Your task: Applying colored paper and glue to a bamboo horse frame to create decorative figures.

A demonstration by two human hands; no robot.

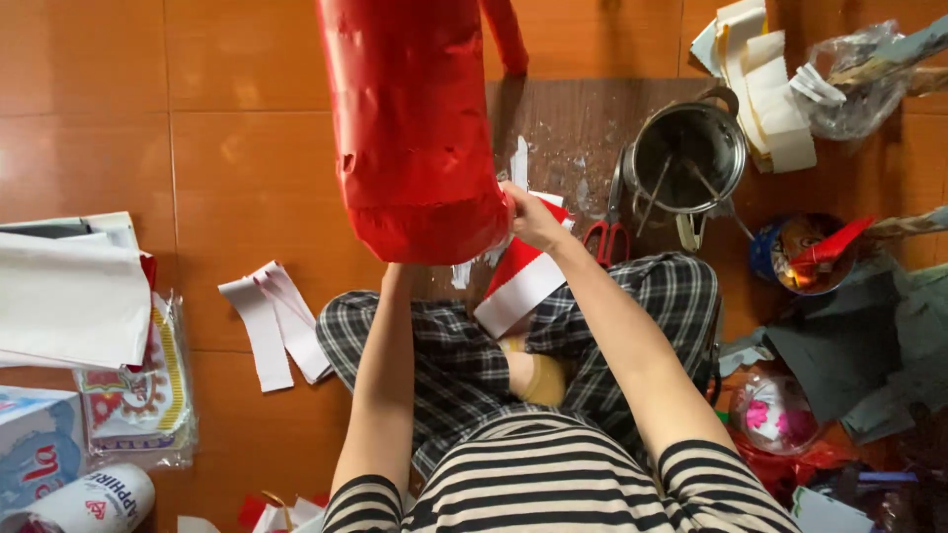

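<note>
- The red paper-covered cylinder [415, 118] is held up off the floor, tilted, above the person's crossed legs; its lower rim hangs near the knees.
- Its skin is thin glossy red paper, wrinkled and nicked in spots, so it likely tears and dents easily and may slide under dry fingers; it looks light and hollow for its bulk, though that is a judgement.
- Best taken at the bottom rim, where the paper folds under and is doubled, with support from beneath.
- The right hand [533, 217] presses fingers closed against the lower right edge.
- The left hand [395, 268] reaches under the base, hidden behind it; I cannot tell its grip.
- A red-and-white paper piece [521, 281] lies on the lap.
- Red-handled scissors [610, 232] and a metal pot [689, 158] sit just beyond.
- White paper strips [275, 321] lie to the left on the tiled floor [247, 128].
</note>
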